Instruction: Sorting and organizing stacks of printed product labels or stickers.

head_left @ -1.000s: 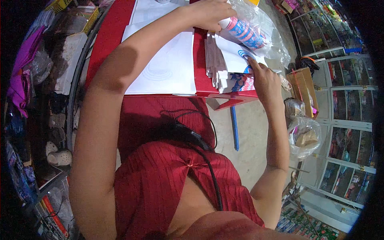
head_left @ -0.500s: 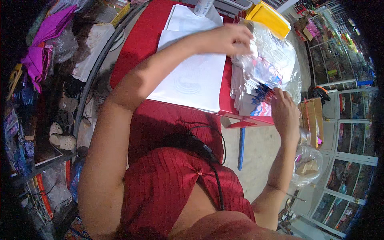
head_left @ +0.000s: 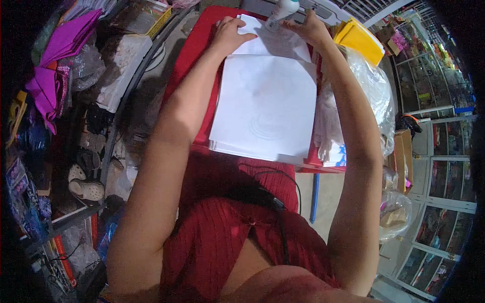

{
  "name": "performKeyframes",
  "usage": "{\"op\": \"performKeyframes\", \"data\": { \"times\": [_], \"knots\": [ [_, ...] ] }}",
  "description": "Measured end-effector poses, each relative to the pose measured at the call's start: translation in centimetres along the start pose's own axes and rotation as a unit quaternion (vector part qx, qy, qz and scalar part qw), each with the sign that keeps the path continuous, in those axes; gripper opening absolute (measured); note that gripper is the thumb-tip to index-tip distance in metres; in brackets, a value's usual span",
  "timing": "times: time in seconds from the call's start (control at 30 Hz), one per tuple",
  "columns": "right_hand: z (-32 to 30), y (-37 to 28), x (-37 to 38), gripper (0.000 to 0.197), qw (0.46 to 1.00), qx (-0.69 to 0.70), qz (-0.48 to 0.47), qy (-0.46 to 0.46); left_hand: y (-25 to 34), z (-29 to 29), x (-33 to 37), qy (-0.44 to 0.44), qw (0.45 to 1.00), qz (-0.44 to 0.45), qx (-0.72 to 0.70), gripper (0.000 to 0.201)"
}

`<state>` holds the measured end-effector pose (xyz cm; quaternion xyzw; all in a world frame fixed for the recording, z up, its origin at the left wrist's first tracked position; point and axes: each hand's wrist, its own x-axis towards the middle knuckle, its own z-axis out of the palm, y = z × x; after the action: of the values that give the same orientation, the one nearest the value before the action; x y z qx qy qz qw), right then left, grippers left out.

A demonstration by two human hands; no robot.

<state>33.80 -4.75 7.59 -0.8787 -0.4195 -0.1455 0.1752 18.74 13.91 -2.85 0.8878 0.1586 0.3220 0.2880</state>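
Note:
A stack of white paper sheets [head_left: 262,108] lies on the red table [head_left: 199,81] in front of me, with faint printing showing on it. At its far left edge rests my left hand [head_left: 231,36], fingers and thumb spread on the paper. My right hand [head_left: 310,29] is at the far right of the paper, thumb and fingers apart. The thumb comes close to a white bottle [head_left: 284,11] on the far end of the sheets; I cannot tell whether it touches. My right arm partly covers a pile of clear-wrapped white plastic bags [head_left: 371,81].
Yellow packets [head_left: 359,40] lie behind the wrapped pile. On the left stand shelves with purple bags [head_left: 70,38] and pale clogs [head_left: 87,188]. A cardboard box [head_left: 401,156] and glass-fronted shelves [head_left: 447,179] are on the right. A black cable [head_left: 283,184] hangs before my body.
My right hand has left the pile of plastic bags and reached to the far right of the paper. My left hand has moved from above the pile to the paper's far left edge.

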Motion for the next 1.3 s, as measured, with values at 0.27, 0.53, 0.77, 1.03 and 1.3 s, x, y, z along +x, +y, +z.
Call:
{"op": "performKeyframes", "data": {
  "times": [0.27, 0.53, 0.77, 1.03, 1.3],
  "knots": [
    [5.3, 1.0, 4.1, 0.046, 0.944, 0.317, 0.089, 0.019, 0.5, 0.3, -0.3, 0.013, 0.999, -0.016, 0.037, 0.077],
    [4.5, 2.3, 2.2, 0.069, 0.965, 0.242, 0.023, 0.101, 1.1, 0.3, -0.5, 0.030, 0.999, -0.022, 0.036, 0.098],
    [1.9, 2.0, 1.3, 0.062, 0.903, 0.405, 0.075, 0.126, 1.7, 0.3, -0.6, 0.026, 0.997, -0.069, -0.011, 0.105],
    [1.6, 3.1, 1.4, 0.058, 0.863, 0.462, 0.159, 0.124, 1.2, -0.3, -0.2, -0.069, 0.995, -0.068, 0.026, 0.058],
    [1.1, 2.8, 2.7, 0.039, 0.866, 0.428, 0.169, 0.197, 0.6, 0.4, -0.6, -0.029, 0.999, 0.024, 0.007, 0.013]
  ]
}}
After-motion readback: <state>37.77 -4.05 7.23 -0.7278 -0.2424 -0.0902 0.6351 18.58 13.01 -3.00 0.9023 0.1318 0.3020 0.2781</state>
